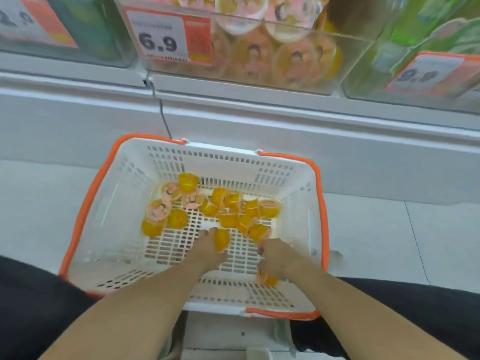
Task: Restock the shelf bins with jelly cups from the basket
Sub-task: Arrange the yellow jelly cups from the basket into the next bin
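A white basket (122,193) with orange rim stands on the floor below me, with several yellow jelly cups (228,206) scattered across its slotted bottom. My left hand (207,252) reaches into the basket and grips one yellow jelly cup (222,239). My right hand (278,258) is beside it, fingers curled round another jelly cup (267,279) that peeks out under the palm. Above, a clear shelf bin (337,66) marked 6.9 holds more of the same pink-lidded cups.
Clear bins with green packets stand to the left (85,35) and right (415,48) of the jelly bin. A white shelf ledge (259,110) runs between the bins and the basket. My dark-clothed knees flank the basket on the pale tiled floor (389,229).
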